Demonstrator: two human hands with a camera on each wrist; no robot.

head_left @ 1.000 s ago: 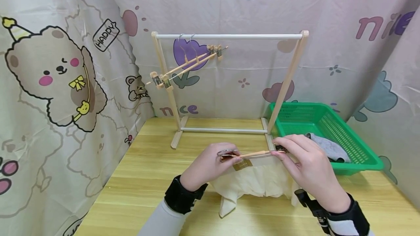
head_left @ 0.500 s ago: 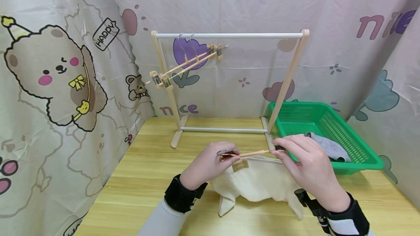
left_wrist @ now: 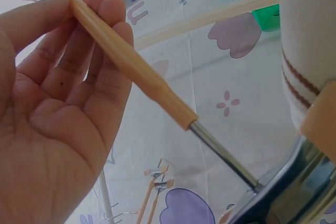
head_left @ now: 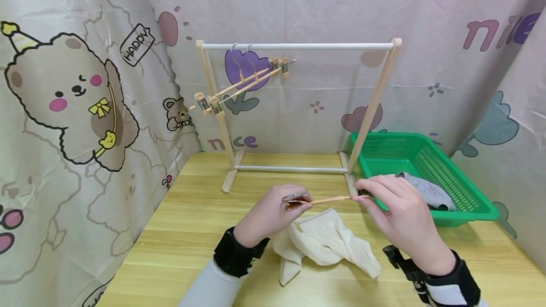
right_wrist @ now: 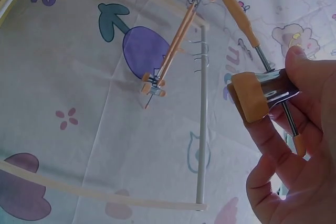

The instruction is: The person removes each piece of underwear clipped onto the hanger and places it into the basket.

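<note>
My left hand (head_left: 275, 207) pinches the wooden bar of a clip hanger (head_left: 330, 200) between thumb and fingers, the metal hook beside it. At the other end, my right hand (head_left: 398, 207) grips a metal clip with light-brown pads (right_wrist: 249, 95); no cloth sits between the pads. A cream garment (head_left: 328, 245) lies crumpled on the table below, its right side away from the hanger. In the left wrist view, pale cloth with brown stitching (left_wrist: 310, 51) is right beside the left clip's pad (left_wrist: 323, 124). My left hand hides that clip in the head view.
A rack with a white top rail (head_left: 324, 46) stands at the back, two clip hangers (head_left: 247, 82) hooked at its left. To the right, a green basket (head_left: 465, 191) holds a grey cloth (head_left: 426, 192). Wood-grain table (head_left: 179, 236) lies in front.
The garment's upper edge, along the hanger a second ago, has dropped from its right end and sunk toward the table, moving left. Both hands and the hanger have hardly moved.
</note>
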